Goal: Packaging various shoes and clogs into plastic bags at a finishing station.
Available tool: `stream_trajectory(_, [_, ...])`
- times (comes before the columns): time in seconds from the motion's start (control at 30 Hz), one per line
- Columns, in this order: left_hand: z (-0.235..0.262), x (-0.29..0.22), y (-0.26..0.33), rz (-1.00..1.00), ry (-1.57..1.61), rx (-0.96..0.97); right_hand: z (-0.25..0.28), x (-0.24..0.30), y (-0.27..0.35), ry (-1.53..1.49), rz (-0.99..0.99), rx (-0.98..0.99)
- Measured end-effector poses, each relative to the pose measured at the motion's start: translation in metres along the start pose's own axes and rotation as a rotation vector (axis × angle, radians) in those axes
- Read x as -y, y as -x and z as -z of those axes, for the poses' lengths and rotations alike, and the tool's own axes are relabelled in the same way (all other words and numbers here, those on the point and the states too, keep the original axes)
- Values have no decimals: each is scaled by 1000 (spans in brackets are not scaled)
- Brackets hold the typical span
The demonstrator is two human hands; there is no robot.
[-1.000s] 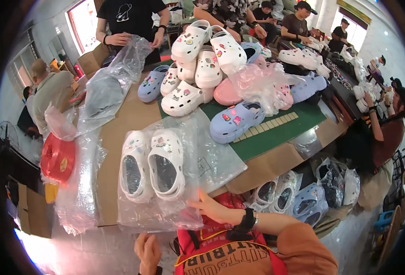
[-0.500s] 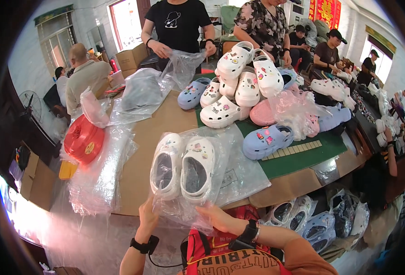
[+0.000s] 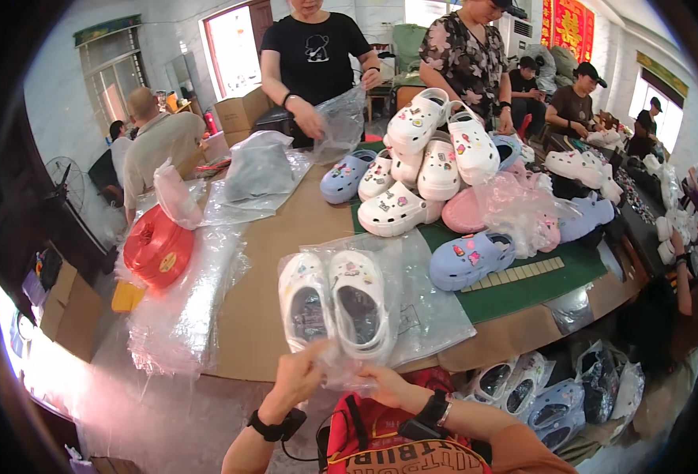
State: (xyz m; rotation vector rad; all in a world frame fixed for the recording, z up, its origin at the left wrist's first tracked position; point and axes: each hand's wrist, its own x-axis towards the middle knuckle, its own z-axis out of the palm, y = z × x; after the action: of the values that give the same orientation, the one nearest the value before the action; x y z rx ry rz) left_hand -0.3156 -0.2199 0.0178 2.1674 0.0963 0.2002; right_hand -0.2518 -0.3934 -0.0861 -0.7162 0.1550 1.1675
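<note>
A pair of white clogs [image 3: 354, 276] with small charms lies inside a clear plastic bag [image 3: 390, 272], toes pointing away from me, at the table's near edge. My left hand [image 3: 298, 381] is closed on the bag's near end, just behind the left clog's heel. Beside it, my right hand [image 3: 382, 385] pinches the same plastic behind the right clog. The gathered film runs between both hands, and some fingertips are hidden in it. Another flat clear bag [image 3: 436, 328] lies under and to the right of the pair.
White clogs [image 3: 396, 209] are piled at the back right, with blue clogs [image 3: 471, 259] and a pink clog [image 3: 463, 212] around them. At left are a red twine roll [image 3: 158, 246] and stacked clear bags [image 3: 177, 324]. Bagged clogs [image 3: 554, 407] stand below right. Co-workers occupy the far side.
My left hand has moved right, closer to my right hand, drawing the bag's end together. Across the table, a co-worker's hands have shifted on another clear bag. The whole view has shifted slightly.
</note>
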Motion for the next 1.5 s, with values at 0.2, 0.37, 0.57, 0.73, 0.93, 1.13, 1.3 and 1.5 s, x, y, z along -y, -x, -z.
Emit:
stream_trajectory(0.2, [-36, 15, 6, -425, -385, -52, 15, -2, 2, -72, -60, 105])
stream_trajectory(0.37, [-50, 3, 4, -540, -606, 26, -17, 22, 24, -219, -40, 199])
stream_trajectory(0.57, [-49, 2, 10, -623, -595, -60, -9, 15, -23, 238, -76, 421])
stream_trajectory(0.73, [-41, -42, 6, -628, -534, 107, -30, 49, 6, 279, 177, 458])
stream_trajectory(0.93, [-48, -98, 13, -1070, -336, -19, -55, 86, 77, 291, 542, 412])
stream_trajectory(1.13, [-61, -117, 11, -1388, -137, 32, -42, 112, 199, 674, 866, 211])
stream_trajectory(1.3, [-92, -102, -8, -1196, -198, -25, -8, 89, 284, 509, 1173, -165])
stream_trajectory(1.5, [-100, -81, -21, -1187, -228, 268, 103, 74, 347, 1204, 1741, -977])
